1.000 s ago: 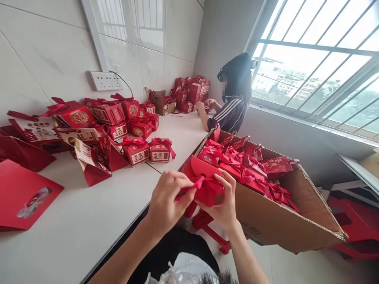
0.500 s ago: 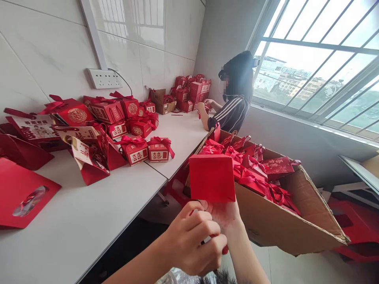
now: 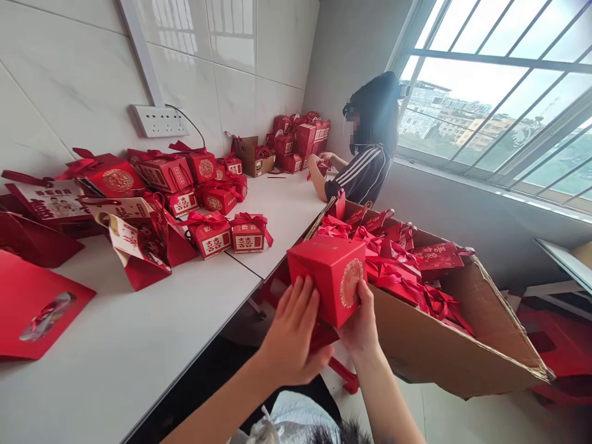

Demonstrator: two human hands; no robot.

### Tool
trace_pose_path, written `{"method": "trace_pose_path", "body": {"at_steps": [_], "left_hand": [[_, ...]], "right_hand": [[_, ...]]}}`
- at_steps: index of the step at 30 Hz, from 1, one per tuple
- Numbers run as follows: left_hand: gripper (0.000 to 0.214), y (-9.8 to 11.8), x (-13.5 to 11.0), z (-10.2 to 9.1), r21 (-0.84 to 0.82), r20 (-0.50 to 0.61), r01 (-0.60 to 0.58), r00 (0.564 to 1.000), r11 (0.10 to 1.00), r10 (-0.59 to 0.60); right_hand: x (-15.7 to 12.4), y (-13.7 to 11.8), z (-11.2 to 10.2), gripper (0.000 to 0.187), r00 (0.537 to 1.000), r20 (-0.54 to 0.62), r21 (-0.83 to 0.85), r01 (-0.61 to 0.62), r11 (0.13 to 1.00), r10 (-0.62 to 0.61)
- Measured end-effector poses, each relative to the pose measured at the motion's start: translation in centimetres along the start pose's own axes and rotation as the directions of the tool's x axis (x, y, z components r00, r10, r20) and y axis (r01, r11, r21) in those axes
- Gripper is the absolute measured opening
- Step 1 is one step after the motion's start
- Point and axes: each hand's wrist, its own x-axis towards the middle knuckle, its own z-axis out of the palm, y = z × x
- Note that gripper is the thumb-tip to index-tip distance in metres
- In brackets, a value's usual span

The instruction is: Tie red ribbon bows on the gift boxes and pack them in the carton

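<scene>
A red gift box (image 3: 319,268) with a round gold emblem on one side is held out in front of me, tilted, over the front corner of the carton. My left hand (image 3: 296,333) presses its fingers along the box's left side, the thumb lower down and apart. From the right, my right hand (image 3: 363,317) grips the box at its lower edge, with fingers partly hidden behind it. A red ribbon (image 3: 345,375) hangs below, between my wrists. The underside of the box is largely covered by my hands.
A cardboard carton (image 3: 444,364) full of red ribboned boxes stands to the right. On the white table (image 3: 185,320) are several red gift boxes (image 3: 210,237) and a red bag (image 3: 41,302). Another person (image 3: 361,166) works at the far end beside stacked boxes and a small open carton (image 3: 253,157).
The box has turned, so its emblem side and top now show instead of one plain red face. My left hand has moved from curled fingers below the box to its left side.
</scene>
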Motion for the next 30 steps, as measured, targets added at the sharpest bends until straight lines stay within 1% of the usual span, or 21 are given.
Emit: {"method": "trace_pose_path", "body": {"at_steps": [2,4,5,8,9,11,13,15,16,17,18,19,20,21,22,23,24,25,27,28,30], "left_hand": [[0.050,0.7,-2.0,1.5,0.002,0.104,-0.065,0.992,0.998,0.065],[0.031,0.9,-3.0,1.8,-0.077,0.096,-0.097,0.990,0.992,0.104],[0.028,0.8,-2.9,1.6,-0.110,0.048,-0.110,0.992,0.988,0.115],[0.037,0.3,-0.9,0.2,-0.059,-0.172,-0.109,0.980,0.992,0.098],[0.044,0.2,0.1,-0.2,-0.007,-0.204,-0.077,0.976,0.997,0.074],[0.055,0.5,1.7,-0.6,0.032,-0.144,-0.013,0.989,0.999,0.018],[0.051,1.2,2.1,-0.4,-0.073,-0.042,-0.075,0.996,0.995,0.072],[0.031,1.7,1.6,-0.2,-0.302,-0.006,-0.201,0.978,0.932,0.209],[0.022,1.8,1.4,-0.3,-0.408,-0.020,-0.241,0.967,0.880,0.255],[0.019,1.7,1.2,-0.6,-0.488,-0.035,-0.249,0.963,0.837,0.266],[0.016,1.5,1.3,-1.1,-0.534,-0.056,-0.232,0.969,0.813,0.240],[0.015,1.1,1.7,-1.7,-0.550,-0.093,-0.193,0.981,0.813,0.170],[0.015,0.5,2.4,-2.3,-0.549,-0.140,-0.134,0.988,0.825,0.068],[0.016,-0.1,3.2,-2.9,-0.539,-0.175,-0.044,0.983,0.841,-0.061],[0.016,-0.7,4.2,-3.4,-0.520,-0.202,0.066,0.959,0.851,-0.197],[0.014,-1.3,5.3,-3.8,-0.494,-0.209,0.183,0.924,0.850,-0.320],[0.010,-1.8,6.3,-4.0,-0.458,-0.185,0.286,0.896,0.842,-0.404],[0.012,-2.3,7.1,-4.0,-0.414,-0.142,0.367,0.878,0.833,-0.458],[0.028,-2.9,8.4,-3.8,-0.321,-0.011,0.453,0.876,0.832,-0.481],[0.031,-3.0,8.8,-3.6,-0.280,0.042,0.459,0.883,0.843,-0.467],[0.017,-2.8,9.1,-3.3,-0.222,0.074,0.427,0.904,0.877,-0.421]], "right_hand": [[0.2,-0.7,0.2,0.042,0.990,0.033,0.105,-0.138,0.985,0.135],[0.5,-1.2,0.1,0.039,0.982,0.061,0.185,-0.187,0.965,0.179],[0.6,-1.4,0.1,0.038,0.983,0.060,0.206,-0.180,0.962,0.171],[0.6,-1.2,-0.1,0.038,0.991,0.025,0.174,-0.133,0.976,0.130],[0.6,-1.0,0.0,0.039,0.991,0.018,0.142,-0.130,0.981,0.129],[0.6,-0.5,0.1,0.041,0.993,0.018,0.072,-0.117,0.991,0.116],[0.9,-0.2,0.1,0.043,0.998,0.016,0.012,-0.067,0.998,0.067],[1.3,-0.1,-0.4,0.045,0.996,-0.009,-0.075,0.083,0.994,-0.084],[1.5,-0.2,-0.8,0.045,0.981,-0.025,-0.159,0.187,0.970,-0.193],[1.7,-0.4,-1.2,0.045,0.948,-0.030,-0.277,0.297,0.914,-0.317],[1.9,-0.6,-1.7,0.048,0.894,-0.008,-0.416,0.405,0.814,-0.449],[2.0,-0.8,-2.1,0.053,0.822,0.055,-0.554,0.497,0.668,-0.566],[2.1,-1.1,-2.5,0.058,0.744,0.153,-0.665,0.565,0.489,-0.651],[2.1,-1.3,-2.7,0.062,0.664,0.273,-0.730,0.614,0.300,-0.696],[2.0,-1.5,-2.8,0.065,0.587,0.398,-0.750,0.651,0.119,-0.704],[1.9,-1.7,-2.9,0.067,0.523,0.509,-0.737,0.675,-0.032,-0.684],[1.7,-1.9,-2.8,0.068,0.477,0.593,-0.712,0.687,-0.145,-0.649],[1.6,-2.0,-2.7,0.069,0.448,0.650,-0.687,0.692,-0.221,-0.614],[1.2,-2.2,-2.4,0.070,0.425,0.710,-0.651,0.700,-0.293,-0.561],[1.1,-2.3,-2.3,0.071,0.422,0.727,-0.638,0.708,-0.305,-0.541],[0.9,-2.4,-2.2,0.072,0.417,0.747,-0.620,0.719,-0.315,-0.518]]}}
